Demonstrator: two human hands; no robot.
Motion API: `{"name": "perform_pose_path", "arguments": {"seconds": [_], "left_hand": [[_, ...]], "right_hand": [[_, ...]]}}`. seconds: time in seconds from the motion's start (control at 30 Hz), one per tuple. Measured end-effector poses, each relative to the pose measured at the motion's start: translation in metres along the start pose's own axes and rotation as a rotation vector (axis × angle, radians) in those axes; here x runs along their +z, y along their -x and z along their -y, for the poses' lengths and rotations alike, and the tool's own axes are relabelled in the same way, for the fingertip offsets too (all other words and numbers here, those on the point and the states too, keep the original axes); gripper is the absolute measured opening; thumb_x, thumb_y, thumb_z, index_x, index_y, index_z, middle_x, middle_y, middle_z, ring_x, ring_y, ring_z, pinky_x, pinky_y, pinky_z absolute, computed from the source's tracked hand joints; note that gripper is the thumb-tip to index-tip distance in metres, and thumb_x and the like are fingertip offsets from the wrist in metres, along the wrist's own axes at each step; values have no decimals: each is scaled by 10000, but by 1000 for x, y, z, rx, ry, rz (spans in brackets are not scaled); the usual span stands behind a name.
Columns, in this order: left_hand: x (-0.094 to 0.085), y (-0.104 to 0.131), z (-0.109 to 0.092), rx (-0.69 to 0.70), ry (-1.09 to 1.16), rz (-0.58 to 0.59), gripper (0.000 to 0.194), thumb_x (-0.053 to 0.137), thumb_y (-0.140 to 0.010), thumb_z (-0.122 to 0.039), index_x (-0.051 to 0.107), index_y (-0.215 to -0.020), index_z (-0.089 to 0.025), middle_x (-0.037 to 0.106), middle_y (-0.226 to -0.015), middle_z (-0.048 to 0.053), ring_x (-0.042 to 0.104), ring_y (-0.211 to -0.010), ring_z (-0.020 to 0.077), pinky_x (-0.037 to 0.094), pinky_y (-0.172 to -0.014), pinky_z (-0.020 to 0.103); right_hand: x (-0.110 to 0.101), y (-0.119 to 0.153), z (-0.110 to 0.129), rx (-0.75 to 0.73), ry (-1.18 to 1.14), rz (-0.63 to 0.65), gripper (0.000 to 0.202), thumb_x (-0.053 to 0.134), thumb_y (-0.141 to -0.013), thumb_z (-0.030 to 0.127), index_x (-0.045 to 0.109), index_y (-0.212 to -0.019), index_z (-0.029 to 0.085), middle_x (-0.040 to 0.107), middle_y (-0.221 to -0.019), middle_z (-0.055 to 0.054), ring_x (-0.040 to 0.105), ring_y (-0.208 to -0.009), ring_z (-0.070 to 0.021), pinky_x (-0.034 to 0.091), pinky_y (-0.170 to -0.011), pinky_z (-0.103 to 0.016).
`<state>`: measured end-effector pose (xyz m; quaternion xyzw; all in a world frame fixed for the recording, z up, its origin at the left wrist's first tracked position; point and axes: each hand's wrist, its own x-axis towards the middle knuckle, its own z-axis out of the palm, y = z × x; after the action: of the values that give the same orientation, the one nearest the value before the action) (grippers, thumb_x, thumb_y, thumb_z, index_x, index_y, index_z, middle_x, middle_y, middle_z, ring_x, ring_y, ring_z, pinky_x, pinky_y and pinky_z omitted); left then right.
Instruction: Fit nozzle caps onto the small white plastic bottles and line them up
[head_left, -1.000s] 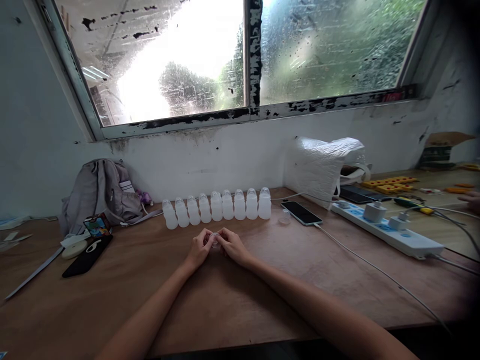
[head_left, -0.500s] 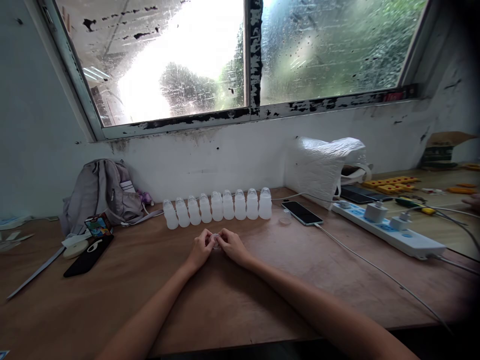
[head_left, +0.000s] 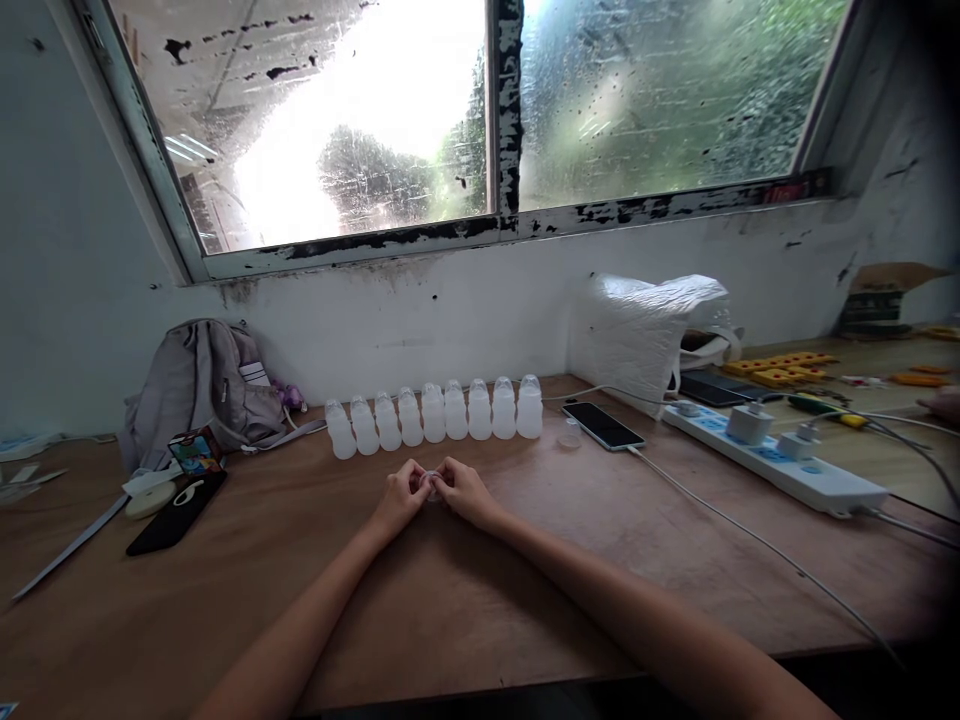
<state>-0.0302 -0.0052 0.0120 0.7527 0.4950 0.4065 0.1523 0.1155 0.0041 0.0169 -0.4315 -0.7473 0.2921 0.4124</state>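
My left hand and my right hand meet over the middle of the table, thumbs and fingertips closed on a small clear round piece. Fingers cover most of it, so its exact kind cannot be told. Behind the hands, several frosted white baby bottles with clear domed caps stand upright in a row near the wall. To the right of that row, a thin clear round piece lies flat on the wooden table.
A charging phone lies right of the bottles, its cable crossing the table. Farther right is a power strip and a silvery bag. At left are a grey backpack and a black case. Another person's hand shows at the right edge.
My hands stay in the same place, with the clear piece turned slightly between my fingertips. The bottles have not moved.
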Motion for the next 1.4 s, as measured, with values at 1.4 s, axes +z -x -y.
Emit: {"name": "perform_pose_path", "arguments": {"seconds": [1.4], "left_hand": [[3, 5, -3, 55, -239, -39, 127, 433, -751, -230, 449, -877, -221, 570, -709, 2, 544, -615, 142, 367, -564, 221]], "right_hand": [[6, 1, -9, -203, 24, -81, 104, 442, -689, 133, 460, -781, 178, 541, -646, 6, 517, -607, -113, 398, -578, -217]]}}
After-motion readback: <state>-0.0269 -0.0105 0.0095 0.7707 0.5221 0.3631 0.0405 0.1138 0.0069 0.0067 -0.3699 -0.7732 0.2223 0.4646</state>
